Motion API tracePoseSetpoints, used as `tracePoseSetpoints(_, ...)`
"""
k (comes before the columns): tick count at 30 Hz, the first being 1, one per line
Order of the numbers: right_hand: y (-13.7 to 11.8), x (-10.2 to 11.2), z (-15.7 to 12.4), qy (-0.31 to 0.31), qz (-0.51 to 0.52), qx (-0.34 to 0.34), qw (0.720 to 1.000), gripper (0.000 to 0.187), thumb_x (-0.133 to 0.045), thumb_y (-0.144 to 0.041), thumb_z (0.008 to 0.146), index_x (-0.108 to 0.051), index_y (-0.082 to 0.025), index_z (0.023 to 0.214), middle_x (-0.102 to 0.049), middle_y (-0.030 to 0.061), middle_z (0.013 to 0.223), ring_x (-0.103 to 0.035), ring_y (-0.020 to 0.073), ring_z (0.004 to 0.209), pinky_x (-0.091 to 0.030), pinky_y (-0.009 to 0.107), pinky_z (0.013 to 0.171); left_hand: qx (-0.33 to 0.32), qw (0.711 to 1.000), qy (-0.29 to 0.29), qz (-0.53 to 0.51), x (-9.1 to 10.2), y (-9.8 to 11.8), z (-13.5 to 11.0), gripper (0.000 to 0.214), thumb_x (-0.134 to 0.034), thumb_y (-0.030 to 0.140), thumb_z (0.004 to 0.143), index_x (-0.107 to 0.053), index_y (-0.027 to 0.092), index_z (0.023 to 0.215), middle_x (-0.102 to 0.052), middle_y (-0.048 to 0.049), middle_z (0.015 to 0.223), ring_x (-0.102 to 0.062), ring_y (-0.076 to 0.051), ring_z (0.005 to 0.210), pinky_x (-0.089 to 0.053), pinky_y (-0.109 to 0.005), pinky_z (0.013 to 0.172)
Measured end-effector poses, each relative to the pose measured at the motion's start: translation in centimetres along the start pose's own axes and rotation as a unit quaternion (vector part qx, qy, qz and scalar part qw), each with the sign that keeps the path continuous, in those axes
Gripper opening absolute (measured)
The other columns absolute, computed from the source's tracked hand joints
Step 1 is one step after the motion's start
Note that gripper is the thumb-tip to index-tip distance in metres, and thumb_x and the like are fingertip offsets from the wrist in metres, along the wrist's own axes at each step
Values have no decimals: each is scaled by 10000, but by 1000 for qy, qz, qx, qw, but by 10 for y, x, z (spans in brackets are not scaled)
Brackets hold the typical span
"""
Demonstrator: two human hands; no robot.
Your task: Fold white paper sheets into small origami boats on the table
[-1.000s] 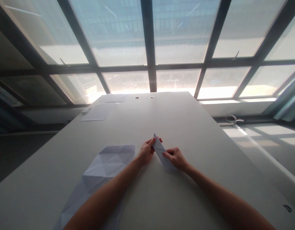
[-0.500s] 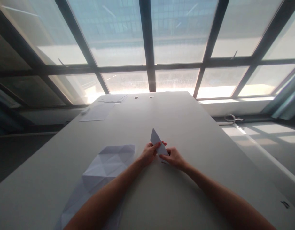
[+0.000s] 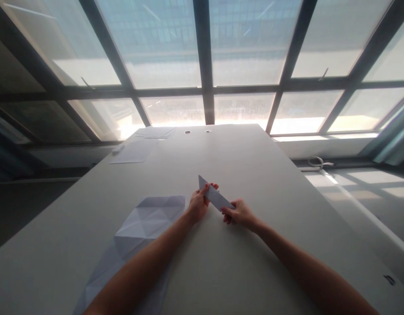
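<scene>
A narrow, pointed piece of folded paper is held above the white table, slanting from upper left down to the right. My left hand grips it near its pointed upper end, thumb on top and fingers behind. At the lower right end, my right hand pinches it between thumb and fingers. Beside and partly under my left forearm lies a large creased sheet of paper with many fold lines.
Flat paper sheets lie at the far left of the white table, by a small white object. Two round holes sit near its far edge. Windows rise beyond. A small dark mark shows at the right edge.
The folded paper has turned to a flatter slant, its tip moving left. My hands have moved slightly apart, both still gripping it.
</scene>
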State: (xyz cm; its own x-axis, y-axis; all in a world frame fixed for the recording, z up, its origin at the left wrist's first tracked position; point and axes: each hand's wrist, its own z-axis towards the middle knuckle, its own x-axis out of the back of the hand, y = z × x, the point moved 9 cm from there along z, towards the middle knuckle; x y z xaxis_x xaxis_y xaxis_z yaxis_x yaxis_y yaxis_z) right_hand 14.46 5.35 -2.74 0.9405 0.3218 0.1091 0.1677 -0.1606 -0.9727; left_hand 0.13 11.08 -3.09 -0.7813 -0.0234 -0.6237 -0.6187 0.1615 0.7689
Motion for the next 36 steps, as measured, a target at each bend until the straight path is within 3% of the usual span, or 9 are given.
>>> tracePoseSetpoints(2,-4,4,-1,23,20,16,999,309,-684,-429,767,-665,-141,657,-690,58,577,-593,126,458,-358,202,410,39,995,-76,53,-17,-9,-9,341,-825,386,759,-729,83,884,-746,-148,920,-703,-228,875,-521,-308,833)
tracePoseSetpoints(5,-9,8,-2,50,49,41,997,413,-684,-535,780,-688,-132,690,-697,73,600,-595,129,475,-331,206,408,92,965,-193,152,-42,-25,-28,338,-805,416,763,-732,86,778,-712,-109,710,-671,-206,663,-495,-297,677)
tracePoseSetpoints(9,-11,9,-2,55,53,50,996,460,-689,-588,761,-683,-138,667,-687,71,586,-581,130,467,-341,217,414,88,956,-221,171,-51,-27,-36,371,-777,459,778,-736,91,766,-699,-99,676,-630,-180,577,-457,-281,596)
tracePoseSetpoints(11,-10,8,-1,43,50,41,997,412,-696,-542,749,-669,-144,646,-677,60,564,-576,131,459,-363,221,424,79,968,-191,144,-46,-23,-30,363,-783,448,777,-746,87,803,-723,-115,741,-650,-187,627,-483,-287,641)
tracePoseSetpoints(15,-5,5,-1,2,35,11,999,309,-683,-442,731,-664,-147,640,-668,42,538,-563,124,440,-383,221,437,36,994,-73,74,-21,-6,-10,335,-855,348,720,-756,66,872,-751,-157,910,-692,-220,839,-513,-299,823)
tracePoseSetpoints(22,2,4,-1,-45,-5,-23,999,265,-664,-382,731,-676,-135,635,-679,49,544,-555,101,429,-333,193,407,-42,999,28,-12,8,24,11,198,-794,250,810,-738,78,889,-758,-143,967,-702,-222,998,-486,-340,1000)
tracePoseSetpoints(32,-1,1,-5,-67,-18,-29,997,215,-660,-350,710,-658,-154,623,-666,34,527,-563,110,432,-350,191,394,-84,987,124,-56,33,24,13,118,-786,185,784,-697,112,808,-755,-76,819,-734,-186,883,-517,-318,964)
tracePoseSetpoints(36,4,0,-4,-80,-24,-42,996,210,-666,-349,704,-664,-154,628,-672,36,537,-579,113,453,-359,186,405,-77,984,139,-76,34,27,12,145,-758,255,825,-675,139,798,-741,-49,791,-727,-186,864,-528,-334,944)
